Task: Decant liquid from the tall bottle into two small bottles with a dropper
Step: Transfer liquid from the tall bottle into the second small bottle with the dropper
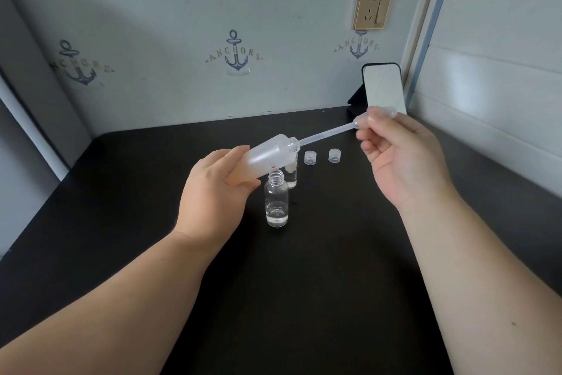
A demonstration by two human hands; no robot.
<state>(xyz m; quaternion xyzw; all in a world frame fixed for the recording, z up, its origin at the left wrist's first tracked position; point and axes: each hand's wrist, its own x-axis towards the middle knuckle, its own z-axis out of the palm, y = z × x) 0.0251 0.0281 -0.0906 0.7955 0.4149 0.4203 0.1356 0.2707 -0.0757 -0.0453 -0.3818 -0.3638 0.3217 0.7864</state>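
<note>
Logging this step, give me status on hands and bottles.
Left hand grips tilted tall bottle. Right hand pinches dropper, tip at its mouth. Nothing blocking.

Black table (304, 283): two small bottles (276, 203) mid-table, two caps (310, 157) just behind, phone stand (383, 89) beyond caps.

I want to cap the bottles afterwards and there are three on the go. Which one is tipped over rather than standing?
The frosted tall bottle, held tilted in the left hand. Both clear small bottles, the near one and the far one, stand upright.
</note>
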